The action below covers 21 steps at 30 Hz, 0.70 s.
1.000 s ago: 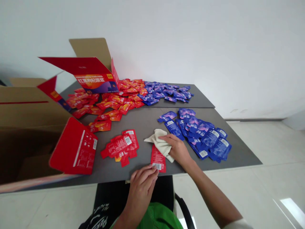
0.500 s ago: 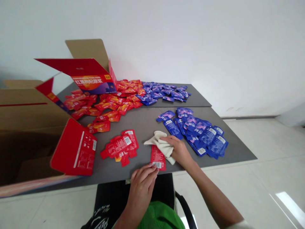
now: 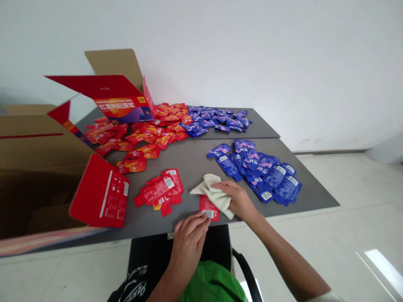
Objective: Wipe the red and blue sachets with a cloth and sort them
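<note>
A red sachet [image 3: 207, 204] lies flat near the table's front edge, barcode side up. My right hand [image 3: 238, 199] grips a crumpled cream cloth [image 3: 215, 196] that rests over the sachet's upper and right parts. My left hand [image 3: 191, 235] lies at the table edge, its outstretched fingertips resting on the sachet's lower left corner beside the barcode. To the left is a small overlapping pile of red sachets [image 3: 160, 191]. On the right, beyond my right hand, blue sachets [image 3: 264, 172] are spread in a larger pile.
An open red carton [image 3: 103, 197] stands at the left front, and another open carton [image 3: 122, 105] is behind it. Loose red sachets [image 3: 145, 136] and blue sachets [image 3: 217, 119] cover the back of the grey table [image 3: 189, 159]. A white wall runs behind.
My right hand and the cloth have slid slightly toward me over the red sachet. My left hand stays on the sachet's corner. The view has shifted a little.
</note>
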Motion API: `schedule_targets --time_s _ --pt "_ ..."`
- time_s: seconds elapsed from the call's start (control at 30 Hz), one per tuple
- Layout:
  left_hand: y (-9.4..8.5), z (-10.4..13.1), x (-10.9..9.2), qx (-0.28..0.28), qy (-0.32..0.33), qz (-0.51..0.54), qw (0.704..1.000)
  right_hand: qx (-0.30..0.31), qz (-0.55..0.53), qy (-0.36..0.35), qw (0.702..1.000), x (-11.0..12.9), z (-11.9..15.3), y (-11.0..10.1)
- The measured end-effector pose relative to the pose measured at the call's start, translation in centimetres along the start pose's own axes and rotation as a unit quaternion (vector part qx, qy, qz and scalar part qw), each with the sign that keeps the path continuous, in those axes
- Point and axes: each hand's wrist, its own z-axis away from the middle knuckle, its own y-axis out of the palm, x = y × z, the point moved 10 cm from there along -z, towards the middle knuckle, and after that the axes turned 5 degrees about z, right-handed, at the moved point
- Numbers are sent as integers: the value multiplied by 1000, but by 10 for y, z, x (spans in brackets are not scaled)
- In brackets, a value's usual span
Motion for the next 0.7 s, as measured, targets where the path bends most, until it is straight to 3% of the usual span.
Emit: schedule_targets --time_s 0.1,0.2,0.27,0.33,0.4,0.5,0.6,0.7 --pt "-1 0 0 -2 0 -4 1000 -46 40 17 998 -16 -18 -20" --pt "-1 0 0 -5 -6 -2 1000 -84 14 -4 996 5 -8 -37" --pt "-2 0 0 -7 -14 4 1000 -56 -7 -30 998 29 9 -32" --pt "-1 0 2 -4 -24 1 1000 13 -14 -59 998 50 27 -15" --pt "0 -1 3 5 -34 -5 999 68 -20 -72 995 57 39 2" --pt "0 -2 2 9 -28 -4 1000 64 -31 -44 996 37 32 12" --pt "0 -1 -1 -1 -13 -8 1000 17 -9 -14 1000 7 2 8" --pt "1 1 -1 3 -11 -15 1000 -14 41 -3 999 -7 -25 0"
